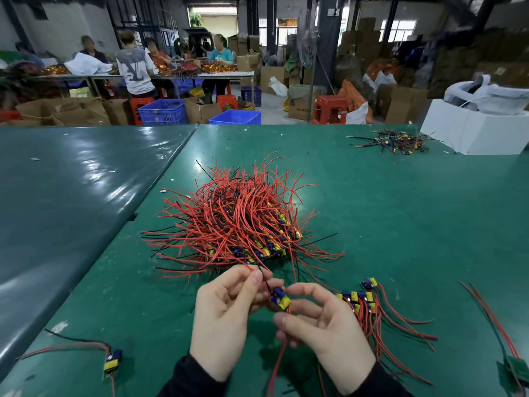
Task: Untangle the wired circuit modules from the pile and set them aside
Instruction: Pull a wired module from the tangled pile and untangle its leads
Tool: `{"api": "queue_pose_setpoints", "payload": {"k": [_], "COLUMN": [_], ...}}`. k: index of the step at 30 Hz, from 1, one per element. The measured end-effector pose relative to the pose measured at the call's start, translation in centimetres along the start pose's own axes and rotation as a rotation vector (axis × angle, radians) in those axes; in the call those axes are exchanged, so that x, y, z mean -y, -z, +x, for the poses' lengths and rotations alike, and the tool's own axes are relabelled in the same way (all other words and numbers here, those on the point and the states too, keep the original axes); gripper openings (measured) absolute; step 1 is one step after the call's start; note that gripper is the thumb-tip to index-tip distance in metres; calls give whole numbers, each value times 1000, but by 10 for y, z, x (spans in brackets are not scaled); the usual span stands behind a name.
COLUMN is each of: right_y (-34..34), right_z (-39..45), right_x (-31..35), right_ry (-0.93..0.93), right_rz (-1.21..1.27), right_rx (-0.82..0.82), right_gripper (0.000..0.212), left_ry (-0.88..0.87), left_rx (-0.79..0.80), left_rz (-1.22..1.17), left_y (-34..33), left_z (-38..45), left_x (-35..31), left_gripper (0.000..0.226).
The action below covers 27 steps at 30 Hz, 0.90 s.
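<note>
Green covering spreads over the desk [400, 224], and beyond its far edge people sit at long tables among cardboard boxes and blue crates [163, 111]. At the desk's middle lies the pile [237, 222], a tangle of red and black wires with small blue-and-yellow modules. Just nearer than the pile, the left hand [226, 319] pinches a black wire between thumb and forefinger, fingers curled. Touching it, the right hand [320, 325] has loosely curled fingers round a red wire that hangs from the held module [280, 298], which sits between both hands. Right of the pile's near edge, just beside the right hand, lie the sorted modules [363, 299] with wires trailing. Left of the hands, well apart from the pile, lies a lone module [112, 363]. Far right of the pile, a small scrap heap [395, 143] lies beside a white box [472, 133].
</note>
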State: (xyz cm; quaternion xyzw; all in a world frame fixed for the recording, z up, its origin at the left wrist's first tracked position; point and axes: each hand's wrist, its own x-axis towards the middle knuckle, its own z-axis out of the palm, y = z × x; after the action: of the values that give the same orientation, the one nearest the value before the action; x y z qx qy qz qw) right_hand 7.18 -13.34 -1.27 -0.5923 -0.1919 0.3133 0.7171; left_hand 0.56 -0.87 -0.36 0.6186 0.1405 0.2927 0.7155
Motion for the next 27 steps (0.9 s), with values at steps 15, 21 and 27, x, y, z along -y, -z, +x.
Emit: {"api": "queue_pose_setpoints", "payload": {"k": [15, 21, 27], "right_y": [0, 1, 3], "right_z": [-5, -4, -2], "right_x": [13, 12, 10], "right_ry": [-111, -200, -186], "right_rz": [-73, -21, -59], "right_rx": [154, 321, 220], "right_gripper": [18, 19, 19], "left_ry": [311, 320, 139], "left_rx": [111, 200, 152], "left_rz": [-32, 28, 194], "left_y": [5, 11, 16], "left_z": [0, 2, 4], "left_x": [0, -6, -8], "left_gripper": [26, 26, 24]}}
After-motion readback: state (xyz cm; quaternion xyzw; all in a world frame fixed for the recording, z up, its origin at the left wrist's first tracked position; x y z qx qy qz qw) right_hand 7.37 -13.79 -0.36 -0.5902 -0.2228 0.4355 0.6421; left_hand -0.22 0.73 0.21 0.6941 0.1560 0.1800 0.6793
